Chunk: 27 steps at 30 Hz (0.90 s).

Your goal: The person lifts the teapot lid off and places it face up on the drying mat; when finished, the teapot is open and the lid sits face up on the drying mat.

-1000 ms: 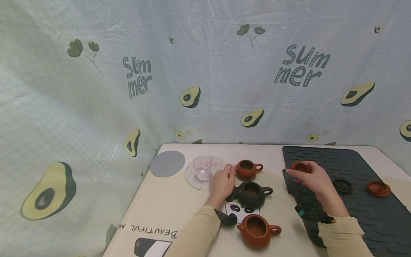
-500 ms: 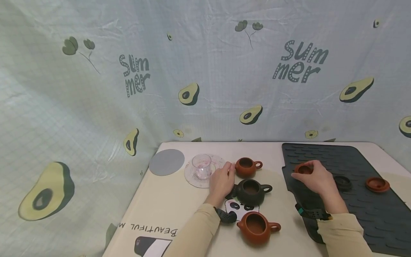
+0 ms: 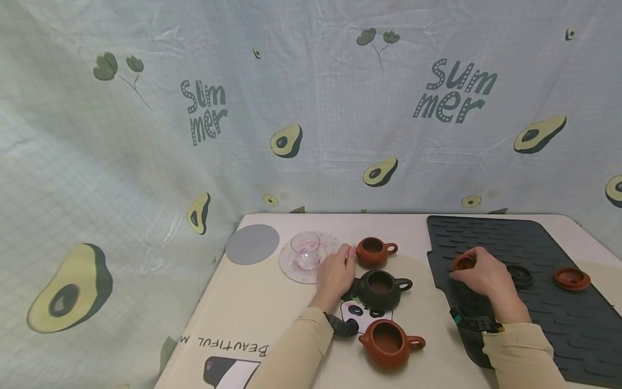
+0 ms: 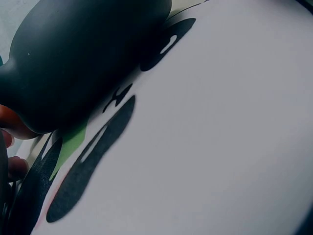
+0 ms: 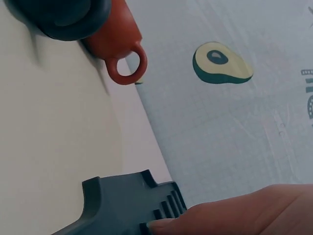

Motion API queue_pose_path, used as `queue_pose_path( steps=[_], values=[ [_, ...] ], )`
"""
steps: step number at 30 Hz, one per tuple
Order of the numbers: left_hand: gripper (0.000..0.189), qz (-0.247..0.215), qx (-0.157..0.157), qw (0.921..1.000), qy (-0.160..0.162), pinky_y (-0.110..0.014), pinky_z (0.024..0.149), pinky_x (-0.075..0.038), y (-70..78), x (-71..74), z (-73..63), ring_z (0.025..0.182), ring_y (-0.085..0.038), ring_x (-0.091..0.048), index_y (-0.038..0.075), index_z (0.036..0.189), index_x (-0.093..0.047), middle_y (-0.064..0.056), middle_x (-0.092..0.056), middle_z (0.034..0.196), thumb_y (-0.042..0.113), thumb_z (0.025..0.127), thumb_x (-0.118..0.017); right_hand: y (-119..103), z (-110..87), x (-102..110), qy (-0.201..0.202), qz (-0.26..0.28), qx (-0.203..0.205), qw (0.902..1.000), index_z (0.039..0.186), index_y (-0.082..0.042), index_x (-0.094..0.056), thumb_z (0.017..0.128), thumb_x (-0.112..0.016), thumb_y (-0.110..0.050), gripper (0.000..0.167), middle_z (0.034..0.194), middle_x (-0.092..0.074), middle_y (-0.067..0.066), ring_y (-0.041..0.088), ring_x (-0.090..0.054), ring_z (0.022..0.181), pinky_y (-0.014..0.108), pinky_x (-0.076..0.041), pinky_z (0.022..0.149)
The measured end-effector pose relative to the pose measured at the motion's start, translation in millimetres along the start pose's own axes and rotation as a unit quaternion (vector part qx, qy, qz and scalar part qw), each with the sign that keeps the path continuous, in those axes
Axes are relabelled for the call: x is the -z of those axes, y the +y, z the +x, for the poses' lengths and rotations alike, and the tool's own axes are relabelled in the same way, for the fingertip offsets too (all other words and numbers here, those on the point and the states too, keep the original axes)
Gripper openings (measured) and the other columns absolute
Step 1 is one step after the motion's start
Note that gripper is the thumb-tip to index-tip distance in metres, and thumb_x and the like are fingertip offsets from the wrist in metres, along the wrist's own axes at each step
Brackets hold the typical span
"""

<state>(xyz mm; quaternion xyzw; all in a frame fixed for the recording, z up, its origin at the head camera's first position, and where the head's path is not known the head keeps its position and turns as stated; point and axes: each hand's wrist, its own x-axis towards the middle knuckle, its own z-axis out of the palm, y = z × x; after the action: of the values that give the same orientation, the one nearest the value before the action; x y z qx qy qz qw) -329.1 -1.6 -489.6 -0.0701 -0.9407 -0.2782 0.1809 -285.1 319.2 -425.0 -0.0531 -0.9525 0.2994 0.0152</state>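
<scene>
In the head view my left hand point(image 3: 335, 275) is at the spout of the small reddish-brown teapot point(image 3: 372, 253), its fingertips pinching there; the spout itself is mostly hidden. Just in front of that teapot stands a black teapot point(image 3: 380, 290), whose dark body point(image 4: 88, 58) fills the upper left of the left wrist view. Nearer me is a larger reddish-brown teapot point(image 3: 387, 344). All three are lidless. Over the dark ridged mat point(image 3: 491, 232), my right hand point(image 3: 488, 275) pinches a small reddish-brown teapot lid point(image 3: 463, 262) low at the mat; whether it touches is hidden.
A black lid point(image 3: 520, 275) and another reddish-brown lid point(image 3: 572, 279) lie on the mat to the right. A clear glass cup point(image 3: 306, 251) stands on a round patterned coaster point(image 3: 291, 273) left of the teapots. A printed curtain point(image 3: 330, 108) hangs behind the table.
My right hand has moved a little right and down over the mat with the lid. My left hand and the teapots have stayed in place.
</scene>
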Motion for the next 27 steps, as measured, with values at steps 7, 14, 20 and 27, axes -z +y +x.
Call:
queue_pose_path(
  steps=[7, 14, 20, 27],
  values=[
    [0.03, 0.005, 0.003, 0.9999, 0.011, -0.033, 0.06, -0.039, 2.6, -0.8, 1.1, 0.069, -0.022, -0.058, 0.023, 0.104, -0.065, 0.0, -0.063, 0.074, 0.04, 0.11, -0.041, 4.1, 5.2, 1.6, -0.017, -0.003, -0.007, 0.9998, 0.124, 0.014, -0.045, 0.088, -0.074, -0.02, 0.058, 0.113, -0.053, 0.038, 0.052, -0.054, 0.099, 0.058, -0.046, 0.077],
    [0.03, -0.001, 0.008, 0.9999, 0.008, -0.032, 0.059, -0.037, 4.8, -0.5, 2.0, 0.067, -0.02, -0.054, 0.022, 0.103, -0.064, 0.002, -0.057, 0.07, 0.041, 0.11, -0.042, 11.7, 10.3, 1.6, -0.018, -0.006, -0.008, 0.9998, 0.124, 0.014, -0.044, 0.089, -0.073, -0.021, 0.058, 0.113, -0.053, 0.038, 0.052, -0.054, 0.099, 0.059, -0.046, 0.077],
    [0.03, 0.0, 0.004, 0.9999, 0.013, -0.033, 0.059, -0.037, 4.4, -1.3, 2.3, 0.067, -0.021, -0.055, 0.022, 0.102, -0.064, 0.002, -0.056, 0.069, 0.04, 0.11, -0.042, 17.0, 12.8, 1.8, -0.02, -0.016, 0.0, 0.9997, 0.123, 0.015, -0.045, 0.089, -0.072, -0.019, 0.055, 0.111, -0.054, 0.038, 0.052, -0.055, 0.098, 0.059, -0.047, 0.077],
    [0.03, 0.005, 0.001, 0.9998, 0.017, -0.034, 0.059, -0.039, 6.0, -1.0, 3.1, 0.069, -0.024, -0.059, 0.022, 0.103, -0.065, -0.001, -0.06, 0.071, 0.04, 0.11, -0.042, 18.2, 14.4, 1.9, -0.014, -0.023, 0.001, 0.9996, 0.122, 0.016, -0.044, 0.088, -0.071, -0.017, 0.054, 0.11, -0.054, 0.039, 0.054, -0.054, 0.097, 0.059, -0.047, 0.076]
  ],
)
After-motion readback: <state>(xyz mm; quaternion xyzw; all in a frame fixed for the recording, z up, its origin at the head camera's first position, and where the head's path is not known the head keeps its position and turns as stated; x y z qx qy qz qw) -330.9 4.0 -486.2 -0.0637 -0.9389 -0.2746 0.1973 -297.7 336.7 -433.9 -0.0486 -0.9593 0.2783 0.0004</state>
